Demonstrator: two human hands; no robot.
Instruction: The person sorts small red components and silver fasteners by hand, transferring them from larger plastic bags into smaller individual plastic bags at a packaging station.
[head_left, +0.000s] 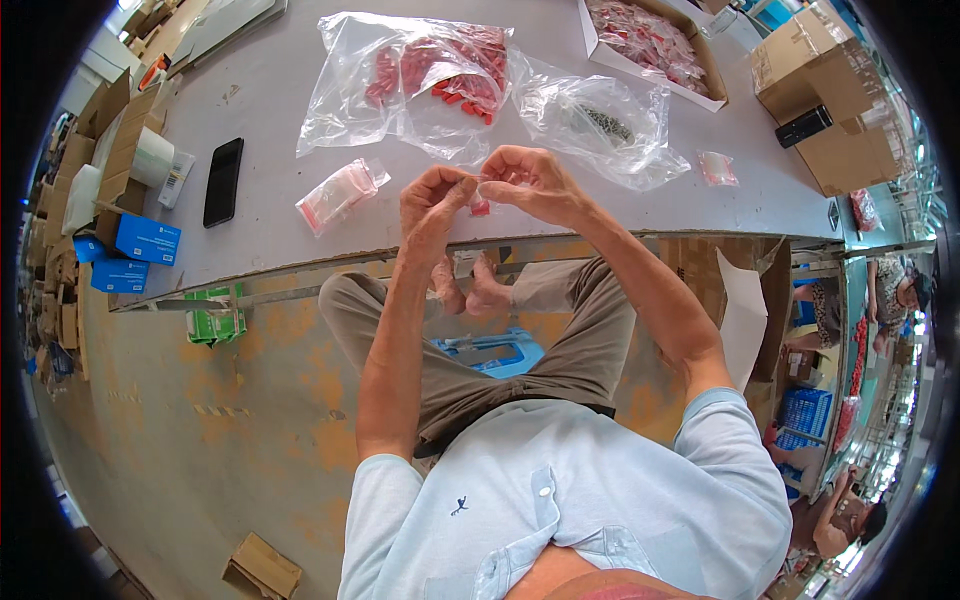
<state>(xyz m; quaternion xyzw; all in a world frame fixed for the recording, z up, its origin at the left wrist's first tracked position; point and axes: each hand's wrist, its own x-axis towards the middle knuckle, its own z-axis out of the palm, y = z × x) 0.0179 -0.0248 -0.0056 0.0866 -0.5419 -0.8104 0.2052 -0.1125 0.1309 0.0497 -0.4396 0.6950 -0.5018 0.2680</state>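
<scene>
At the table's front edge, my left hand (437, 203) and my right hand (537, 183) meet with fingertips pinched. Between them is a small clear plastic bag (480, 208) with red showing at its lower part; my fingers hide much of it. Left of my hands lies a stack of small clear bags with red edges (342, 196). Beyond them, a large clear bag (340, 85) holds red pieces (465, 85). Beside it, another clear bag (645, 130) contains small dark parts (605, 125), too small to name. One small filled packet (717, 169) rests to the right.
A white tray box (712, 92) of reddish packets stands far right, near cardboard boxes (815, 60) with a dark object (803, 126) on them. At left are a black phone (223, 183) and blue boxes (148, 240). A blue stool (510, 352) is below; people (840, 515) sit at right.
</scene>
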